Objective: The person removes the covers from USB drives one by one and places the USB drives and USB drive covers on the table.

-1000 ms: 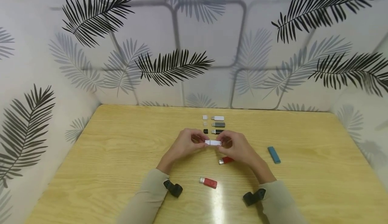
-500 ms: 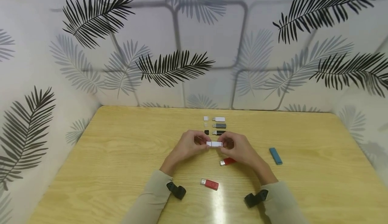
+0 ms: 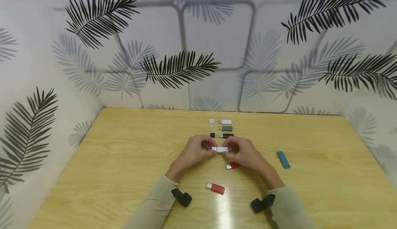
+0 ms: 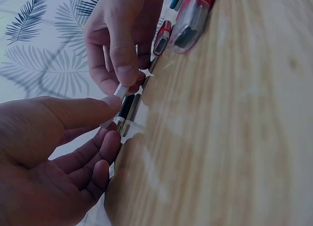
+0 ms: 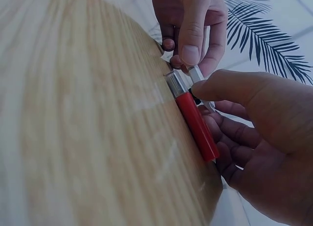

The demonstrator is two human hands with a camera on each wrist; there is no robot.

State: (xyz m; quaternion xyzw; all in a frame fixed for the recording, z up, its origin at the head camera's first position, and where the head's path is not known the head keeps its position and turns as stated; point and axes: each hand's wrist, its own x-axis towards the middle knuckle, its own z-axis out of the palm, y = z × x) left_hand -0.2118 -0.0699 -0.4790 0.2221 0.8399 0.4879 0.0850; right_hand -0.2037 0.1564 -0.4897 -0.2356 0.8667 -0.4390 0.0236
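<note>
A white USB stick (image 3: 222, 149) is held level above the table between both hands, with a seam across it near its left end. My left hand (image 3: 195, 151) pinches the left end, which looks like a cap, between thumb and fingers. The right hand (image 3: 246, 150) pinches the other end; in the right wrist view its thumb (image 5: 215, 86) presses on the white stick (image 5: 196, 74). Below the right hand a red USB stick (image 3: 234, 165) with a clear cap lies partly hidden. Another red USB stick (image 3: 217, 188) lies nearer, between the forearms.
Behind the hands lie a white USB stick (image 3: 225, 122), a grey one (image 3: 226, 128) and a black one (image 3: 227, 135). Left of them sit a white cap (image 3: 211, 121), a clear cap (image 3: 212, 127) and a black cap (image 3: 212, 135). A teal stick (image 3: 283, 159) lies at right.
Both hands keep their pinch on the white USB stick and have come very slightly nearer the body. The whole head view has shifted a little; the things on the table stay in place.
</note>
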